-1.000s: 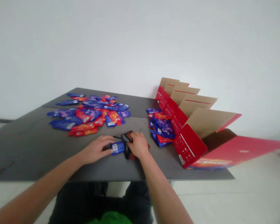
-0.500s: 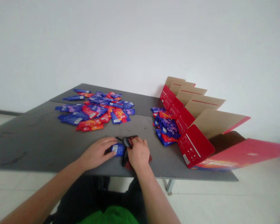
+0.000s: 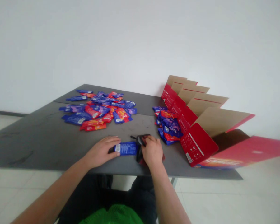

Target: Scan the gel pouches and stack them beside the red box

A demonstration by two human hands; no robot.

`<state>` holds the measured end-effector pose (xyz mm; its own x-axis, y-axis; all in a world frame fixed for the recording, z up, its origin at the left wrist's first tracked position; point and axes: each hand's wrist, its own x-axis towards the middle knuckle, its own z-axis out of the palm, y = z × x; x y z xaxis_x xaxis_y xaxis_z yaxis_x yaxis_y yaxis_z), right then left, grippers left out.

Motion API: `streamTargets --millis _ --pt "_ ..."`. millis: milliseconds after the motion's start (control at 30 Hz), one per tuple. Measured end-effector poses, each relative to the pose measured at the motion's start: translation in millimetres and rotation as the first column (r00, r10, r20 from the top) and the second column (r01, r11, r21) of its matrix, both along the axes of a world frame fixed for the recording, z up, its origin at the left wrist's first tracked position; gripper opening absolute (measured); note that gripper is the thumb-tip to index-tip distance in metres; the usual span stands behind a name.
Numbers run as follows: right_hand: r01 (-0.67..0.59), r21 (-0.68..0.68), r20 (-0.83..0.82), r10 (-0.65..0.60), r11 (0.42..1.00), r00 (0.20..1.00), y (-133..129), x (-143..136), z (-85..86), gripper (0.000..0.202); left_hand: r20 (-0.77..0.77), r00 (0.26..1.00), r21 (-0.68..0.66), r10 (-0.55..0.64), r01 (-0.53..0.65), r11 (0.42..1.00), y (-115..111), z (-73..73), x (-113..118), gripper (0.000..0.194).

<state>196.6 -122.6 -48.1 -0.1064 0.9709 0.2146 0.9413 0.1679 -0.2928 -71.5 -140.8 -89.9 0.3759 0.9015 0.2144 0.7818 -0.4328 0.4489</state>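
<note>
A blue pouch [image 3: 127,148] with a white barcode lies flat on the table in front of me. My left hand [image 3: 103,151] grips its left end, thumb along the near edge and fingers along the far edge. My right hand [image 3: 152,151] is closed around a black and dark red hand tool [image 3: 140,144] with a rounded black part. The tool rests at the pouch's right end and covers that end. My palm hides much of the tool, so its exact kind does not show.
Blue and red pouches [image 3: 99,109] lie heaped at the back left. A smaller pouch pile [image 3: 169,126] sits beyond my right hand, against a row of open red cartons [image 3: 198,144] with raised flaps. The table's near edge [image 3: 102,173] runs close below my forearms.
My right hand has slid the tool rightward along the pouch, so more of the blue pouch now shows. My left hand has stayed at the pouch's left end. The view has shifted slightly.
</note>
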Motion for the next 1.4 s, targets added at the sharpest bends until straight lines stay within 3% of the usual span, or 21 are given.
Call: streamTargets --millis 100,167,233,300,367,433,500,667,733,800,867,967,1033,1100,1167,1233,1300,1400 --pt "-0.102 0.078 -0.058 0.106 0.992 0.993 -8.6 -28.7 6.5 0.023 0.005 1.0 0.014 -0.01 0.01 1.0 0.9 -0.1 0.5 0.049" --pt "-0.245 0.088 -0.082 0.252 0.966 0.964 -16.6 -59.2 3.4 0.02 0.011 1.0 0.01 -0.015 0.015 1.0 1.5 1.1 1.5 0.044" --pt "-0.282 0.066 -0.081 0.287 0.957 0.955 -21.0 -76.8 -3.6 0.019 0.013 1.0 0.007 -0.014 0.014 1.0 1.7 2.6 2.4 0.045" --pt "-0.241 0.049 -0.068 0.244 0.969 0.967 -19.1 -70.3 -9.9 0.019 0.013 1.0 0.008 0.0 0.0 1.0 1.0 3.7 2.8 0.044" --pt "-0.138 0.033 -0.046 0.139 0.99 0.989 -10.9 -45.4 -11.8 0.021 0.018 1.0 0.0 0.007 -0.007 1.0 0.1 3.9 2.3 0.045" --pt "-0.02 0.011 -0.014 0.02 1.0 1.0 -1.1 -19.9 -8.2 0.022 0.022 1.0 -0.006 0.015 -0.014 1.0 -0.6 3.2 1.3 0.05" --pt "0.018 0.008 -0.002 -0.018 1.0 1.0 2.7 -11.4 -1.9 0.022 0.015 1.0 -0.005 0.023 -0.023 1.0 -0.8 1.9 0.0 0.054" --pt "-0.261 0.094 -0.055 0.267 0.961 0.962 -15.1 -67.5 -1.3 0.019 -0.003 1.0 -0.007 -0.007 0.007 1.0 1.3 0.3 -0.8 0.048" --pt "-0.291 0.071 -0.065 0.296 0.954 0.953 -19.3 -80.6 -7.8 0.018 -0.005 1.0 0.0 0.001 -0.001 1.0 1.7 1.1 0.2 0.048" --pt "-0.249 0.047 -0.071 0.252 0.967 0.965 -16.9 -69.6 -13.4 0.018 -0.01 1.0 -0.004 0.013 -0.013 1.0 1.2 2.1 1.0 0.045" --pt "-0.157 0.026 -0.063 0.158 0.987 0.985 -7.7 -41.5 -14.4 0.019 -0.009 1.0 -0.018 0.016 -0.016 1.0 0.3 2.4 0.8 0.046" --pt "-0.017 -0.014 -0.027 0.016 1.0 0.999 7.2 -6.7 -5.4 0.022 -0.007 1.0 -0.026 0.017 -0.017 1.0 0.0 0.3 -1.2 0.055" --pt "-0.025 0.015 -0.036 0.025 1.0 0.999 7.5 -9.1 2.1 0.024 -0.009 1.0 -0.021 0.02 -0.02 1.0 0.6 -1.9 -2.5 0.057" --pt "-0.141 0.075 -0.067 0.146 0.987 0.987 -0.2 -31.9 4.6 0.024 -0.004 1.0 -0.018 0.007 -0.007 1.0 1.4 -3.0 -2.5 0.053" --pt "-0.297 0.099 -0.075 0.305 0.95 0.95 -9.9 -60.4 0.8 0.021 0.015 1.0 -0.01 -0.01 0.01 1.0 2.2 -2.1 -1.3 0.051" --pt "-0.339 0.08 -0.082 0.345 0.937 0.935 -16.2 -76.0 -6.7 0.018 0.023 1.0 -0.011 -0.015 0.015 1.0 2.1 0.4 0.6 0.053" --pt "-0.29 0.063 -0.089 0.294 0.955 0.952 -16.2 -67.9 -13.9 0.018 0.014 1.0 -0.018 -0.002 0.002 1.0 1.2 2.8 2.0 0.048" --pt "-0.123 0.022 -0.063 0.124 0.992 0.99 -3.5 -23.7 -15.8 0.018 -0.002 1.0 -0.026 0.011 -0.011 1.0 -0.2 3.1 1.4 0.05"
